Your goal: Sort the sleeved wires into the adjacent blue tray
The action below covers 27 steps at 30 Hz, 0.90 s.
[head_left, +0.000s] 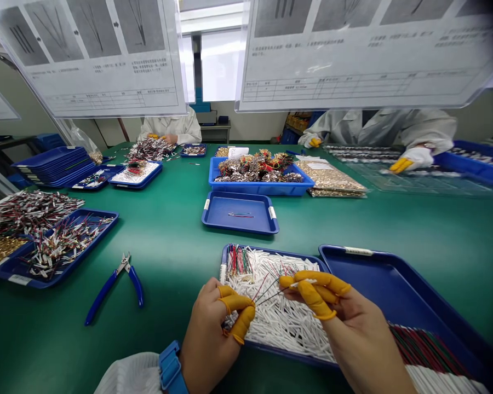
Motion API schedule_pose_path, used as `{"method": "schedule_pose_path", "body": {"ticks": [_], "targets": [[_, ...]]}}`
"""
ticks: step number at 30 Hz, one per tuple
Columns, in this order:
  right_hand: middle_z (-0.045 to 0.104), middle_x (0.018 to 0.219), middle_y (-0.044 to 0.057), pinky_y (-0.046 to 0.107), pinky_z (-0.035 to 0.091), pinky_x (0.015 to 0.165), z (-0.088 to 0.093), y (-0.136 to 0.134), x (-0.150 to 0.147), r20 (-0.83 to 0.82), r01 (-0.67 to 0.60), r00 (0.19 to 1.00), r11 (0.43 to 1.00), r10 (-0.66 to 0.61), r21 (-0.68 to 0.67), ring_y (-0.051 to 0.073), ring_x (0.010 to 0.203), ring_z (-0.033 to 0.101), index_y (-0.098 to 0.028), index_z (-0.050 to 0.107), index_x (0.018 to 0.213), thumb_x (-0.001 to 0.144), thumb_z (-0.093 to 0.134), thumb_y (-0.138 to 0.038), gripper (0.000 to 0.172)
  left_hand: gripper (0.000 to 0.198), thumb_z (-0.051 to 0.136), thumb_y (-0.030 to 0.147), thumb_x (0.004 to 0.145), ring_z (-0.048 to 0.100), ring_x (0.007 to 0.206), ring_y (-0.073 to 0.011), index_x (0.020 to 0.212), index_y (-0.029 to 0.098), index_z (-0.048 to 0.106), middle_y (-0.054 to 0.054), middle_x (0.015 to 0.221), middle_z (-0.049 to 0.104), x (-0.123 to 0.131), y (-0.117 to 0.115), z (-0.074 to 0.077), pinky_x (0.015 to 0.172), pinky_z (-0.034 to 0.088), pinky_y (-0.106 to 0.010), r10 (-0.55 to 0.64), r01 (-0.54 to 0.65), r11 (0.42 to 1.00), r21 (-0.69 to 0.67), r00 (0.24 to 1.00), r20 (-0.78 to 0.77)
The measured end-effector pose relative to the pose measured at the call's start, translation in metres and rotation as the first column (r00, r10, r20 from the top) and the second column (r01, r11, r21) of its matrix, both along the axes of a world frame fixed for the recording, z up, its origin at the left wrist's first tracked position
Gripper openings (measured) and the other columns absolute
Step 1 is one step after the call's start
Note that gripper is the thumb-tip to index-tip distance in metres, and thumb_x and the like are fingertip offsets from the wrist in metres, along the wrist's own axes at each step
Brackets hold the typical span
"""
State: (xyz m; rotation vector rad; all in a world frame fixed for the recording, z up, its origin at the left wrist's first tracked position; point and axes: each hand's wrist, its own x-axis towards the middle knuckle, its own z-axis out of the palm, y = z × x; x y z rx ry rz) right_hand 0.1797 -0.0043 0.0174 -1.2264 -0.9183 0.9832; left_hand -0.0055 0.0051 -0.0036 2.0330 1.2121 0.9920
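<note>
My left hand (214, 327), with yellow finger cots on its fingertips, pinches the end of some thin red and dark wires (268, 297). My right hand (340, 307), also in yellow finger cots, pinches a small white sleeve (309, 281) near the wires' other end. Whether the sleeve sits on a wire is hidden by the fingers. Both hands are over a blue tray (222, 257) filled with loose white sleeves (287, 323). A bundle of red and green wires (239, 261) lies in the tray's far left corner.
Blue-handled cutters (125, 268) lie at left. A larger blue tray (365, 273) at right holds red and green wires near my forearm. A shallow tray (240, 210) with a few wires stands ahead. Hanging instruction sheets (365, 71) cross the top. Two co-workers sit opposite.
</note>
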Motion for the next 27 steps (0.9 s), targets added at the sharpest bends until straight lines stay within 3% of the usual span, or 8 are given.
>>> {"method": "schedule_pose_path", "body": {"ticks": [6, 12, 17, 27], "targets": [[0.078, 0.084, 0.011, 0.041, 0.059, 0.079, 0.0017, 0.0000, 0.0028, 0.037, -0.155, 0.987, 0.983, 0.159, -0.094, 0.028, 0.082, 0.074, -0.021, 0.075, 0.082, 0.060, 0.081, -0.046, 0.034, 0.014, 0.057, 0.021, 0.088, 0.056, 0.073, -0.0236, 0.088, 0.017, 0.070, -0.008, 0.080, 0.067, -0.0010, -0.0004, -0.0001, 0.073, 0.044, -0.042, -0.012, 0.012, 1.000, 0.013, 1.000, 0.012], [0.079, 0.081, 0.010, 0.040, 0.059, 0.076, 0.0051, -0.0003, 0.0049, 0.064, -0.027, 0.998, 0.999, 0.028, -0.023, 0.028, 0.078, 0.075, -0.023, 0.072, 0.083, 0.060, 0.081, -0.048, 0.036, 0.011, 0.059, 0.020, 0.087, 0.055, 0.077, -0.0247, 0.087, 0.017, 0.070, -0.008, 0.081, 0.068, 0.0003, -0.0007, 0.0016, 0.074, 0.044, -0.042, -0.052, 0.052, 0.999, 0.001, 0.997, -0.056], [0.079, 0.080, 0.010, 0.037, 0.061, 0.073, 0.0049, -0.0017, 0.0018, 0.102, -0.055, 0.993, 0.998, 0.052, 0.028, 0.026, 0.076, 0.075, -0.023, 0.071, 0.085, 0.066, 0.077, -0.047, 0.032, 0.012, 0.059, 0.020, 0.087, 0.053, 0.078, -0.0247, 0.087, 0.018, 0.070, -0.008, 0.081, 0.067, 0.0007, -0.0009, 0.0007, 0.071, 0.043, -0.040, -0.070, 0.071, 0.997, 0.012, 0.995, -0.067], [0.078, 0.089, 0.012, 0.042, 0.057, 0.084, 0.0054, -0.0011, 0.0027, 0.080, -0.195, 0.977, 0.980, 0.198, -0.048, 0.029, 0.089, 0.073, -0.022, 0.076, 0.088, 0.068, 0.076, -0.047, 0.031, 0.011, 0.060, 0.019, 0.087, 0.053, 0.078, -0.0252, 0.088, 0.018, 0.071, -0.008, 0.081, 0.067, 0.0006, -0.0016, 0.0018, 0.070, 0.042, -0.040, -0.069, 0.069, 0.998, 0.009, 0.995, -0.078]]}}
